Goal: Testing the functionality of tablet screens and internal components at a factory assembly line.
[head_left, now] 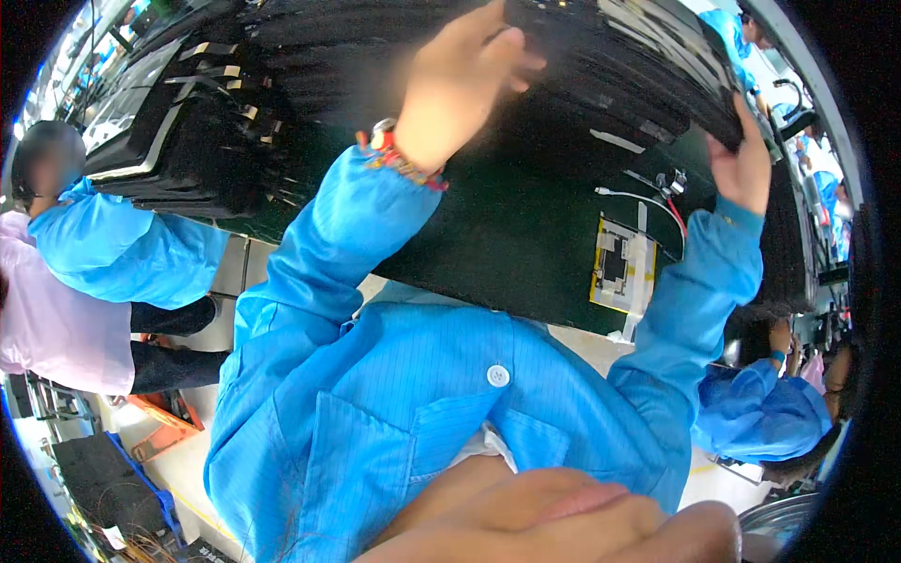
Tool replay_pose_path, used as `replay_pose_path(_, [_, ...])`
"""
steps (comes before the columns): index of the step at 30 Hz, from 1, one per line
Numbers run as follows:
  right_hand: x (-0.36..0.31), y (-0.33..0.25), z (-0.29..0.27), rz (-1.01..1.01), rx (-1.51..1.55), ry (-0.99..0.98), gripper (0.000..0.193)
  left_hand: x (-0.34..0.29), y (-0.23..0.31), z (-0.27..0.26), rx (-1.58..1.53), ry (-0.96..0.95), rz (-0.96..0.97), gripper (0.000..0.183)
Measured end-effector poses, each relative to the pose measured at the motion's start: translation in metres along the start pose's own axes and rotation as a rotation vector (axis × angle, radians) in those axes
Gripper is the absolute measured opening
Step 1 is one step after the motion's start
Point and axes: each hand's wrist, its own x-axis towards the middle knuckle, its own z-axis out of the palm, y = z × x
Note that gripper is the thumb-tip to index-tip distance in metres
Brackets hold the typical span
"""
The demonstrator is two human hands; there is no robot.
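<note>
My left hand [460, 89] is over the dark ribbed trays at the top. Its fingers are loosely bent and apart, somewhat blurred, and no held thing shows in them. At the upper right my right hand [741, 164] grips the near right edge of a tilted, shiny black tray [690, 52], its thumb on the near side. Below that tray, on the dark green tabletop [507, 249], lie a white cable [643, 195] with a small metal connector and a flat rectangular panel [621, 266] with yellow edges and clear tape.
Stacked black trays [211, 155] fill the table's left side, with pale tabs along their edges. More black trays [784, 235] stand at the right. A person in a blue sleeve [141, 249] is at the left, another in blue [765, 413] at the lower right. An orange crate [169, 422] sits on the floor.
</note>
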Motion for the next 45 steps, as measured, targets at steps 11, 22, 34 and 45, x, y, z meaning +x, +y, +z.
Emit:
replay_pose_path(11, [-0.174,0.07,-0.073,0.134,-0.173,0.055,0.04,-0.088,0.027,-0.055,-0.273,-0.355,-0.993,0.056])
replay_pose_path(22, [-0.195,0.12,-0.061,0.25,-0.239,-0.172,0.035,-0.127,-0.03,-0.113,0.597,-0.282,-1.141,0.047])
replay_pose_path(34, [-0.188,0.121,-0.072,0.61,0.198,-0.287,0.031,-0.124,0.016,-0.099,0.989,-0.647,0.473,0.037])
replay_pose_path(45, [-0.142,0.073,-0.022,-0.498,-1.058,-1.03,0.057,-0.104,0.021,-0.07,0.878,-0.819,0.867,0.021])
